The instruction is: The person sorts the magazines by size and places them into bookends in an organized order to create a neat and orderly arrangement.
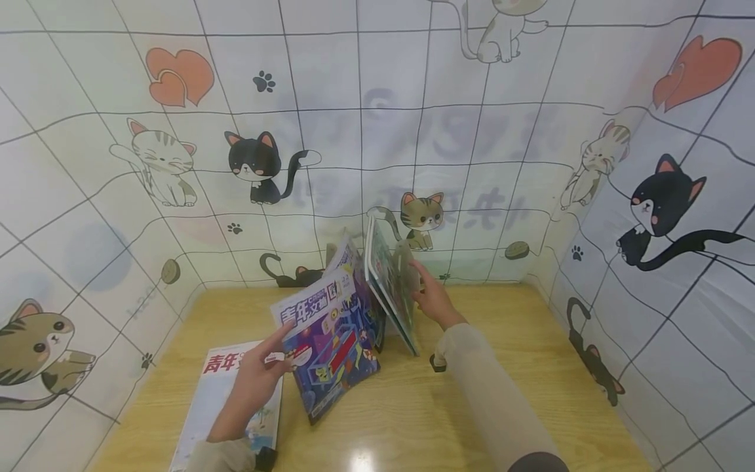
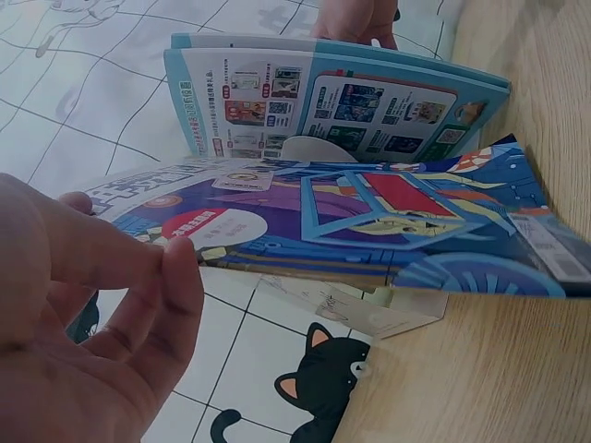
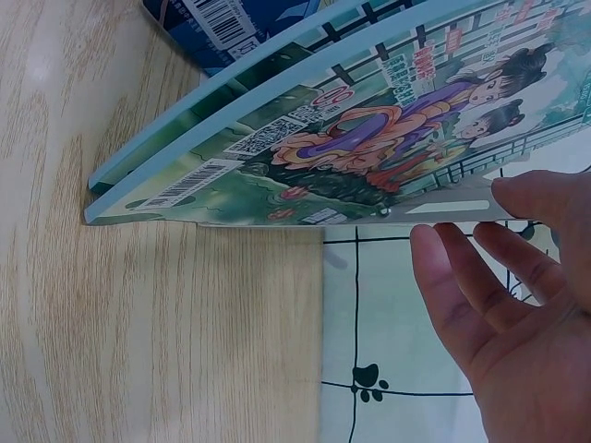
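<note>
A purple magazine (image 1: 337, 347) stands tilted in the middle of the table, its lower corner near the tabletop. My left hand (image 1: 253, 387) pinches its left edge between thumb and fingers. To its right stand green-covered magazines (image 1: 386, 288) with pale blue spines, leaning together. Against their right side is a grey bookend (image 1: 407, 265). My right hand (image 1: 438, 303) holds the bookend's edge, thumb on one side and fingertips on the other, as the right wrist view shows at the grey strip (image 3: 448, 208). Another purple magazine (image 1: 350, 262) is partly hidden behind the front one.
A pale magazine (image 1: 200, 400) with red lettering lies flat at the left, partly under my left forearm. The wooden table (image 1: 501, 373) meets a wall covering (image 1: 330, 144) printed with cats and grid lines on three sides.
</note>
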The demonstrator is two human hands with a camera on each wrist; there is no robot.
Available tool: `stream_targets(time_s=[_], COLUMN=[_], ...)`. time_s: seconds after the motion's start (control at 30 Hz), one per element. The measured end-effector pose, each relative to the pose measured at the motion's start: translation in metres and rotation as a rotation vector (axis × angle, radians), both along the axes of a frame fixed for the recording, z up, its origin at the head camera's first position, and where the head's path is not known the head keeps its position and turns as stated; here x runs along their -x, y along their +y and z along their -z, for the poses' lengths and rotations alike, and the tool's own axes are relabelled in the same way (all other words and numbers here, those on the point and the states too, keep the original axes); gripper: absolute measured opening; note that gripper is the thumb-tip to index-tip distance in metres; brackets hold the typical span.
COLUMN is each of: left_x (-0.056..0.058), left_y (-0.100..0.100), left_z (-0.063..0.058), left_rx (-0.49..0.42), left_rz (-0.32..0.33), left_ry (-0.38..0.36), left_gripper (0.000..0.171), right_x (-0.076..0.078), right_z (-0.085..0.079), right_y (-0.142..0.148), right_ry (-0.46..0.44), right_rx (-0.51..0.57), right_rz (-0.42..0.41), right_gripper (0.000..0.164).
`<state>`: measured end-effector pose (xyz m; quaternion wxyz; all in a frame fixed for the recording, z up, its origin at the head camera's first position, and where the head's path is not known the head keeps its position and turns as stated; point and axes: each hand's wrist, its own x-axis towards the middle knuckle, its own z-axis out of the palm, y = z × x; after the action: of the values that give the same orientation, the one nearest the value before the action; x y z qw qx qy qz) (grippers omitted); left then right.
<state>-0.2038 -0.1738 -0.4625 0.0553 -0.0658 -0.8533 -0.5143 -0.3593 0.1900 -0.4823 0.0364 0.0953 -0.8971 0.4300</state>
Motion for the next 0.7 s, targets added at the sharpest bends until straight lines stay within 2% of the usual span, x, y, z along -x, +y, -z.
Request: stream_targets(time_s=[0.2,0.37,0.47,0.7], left_x=[0.003,0.01,0.014,0.022], left_y=[0.003,0.009,0.014,0.022], left_z=[0.003,0.0,-0.002,-0.009], left_rx=[-0.008,-0.015,-0.026,-0.029], left_rz=[0.036,0.067,0.071,0.054], left_ry=[0.102,0.169,0.181,0.133], left_gripper=[0.078,0.076,0.076,0.075], right_x=[0.0,0.0,0.0,-0.001], right_z=[0.0,0.0,0.0,0.0], right_y=[0.0,0.001,0.001,-0.001], right_ry=[0.0,0.012,0.016,0.005], right_rx=[0.002,0.012,0.013,0.013], right_rz=[-0.002,0.002,0.004,0.008], right_gripper=[0.074,0.074,0.074,0.074])
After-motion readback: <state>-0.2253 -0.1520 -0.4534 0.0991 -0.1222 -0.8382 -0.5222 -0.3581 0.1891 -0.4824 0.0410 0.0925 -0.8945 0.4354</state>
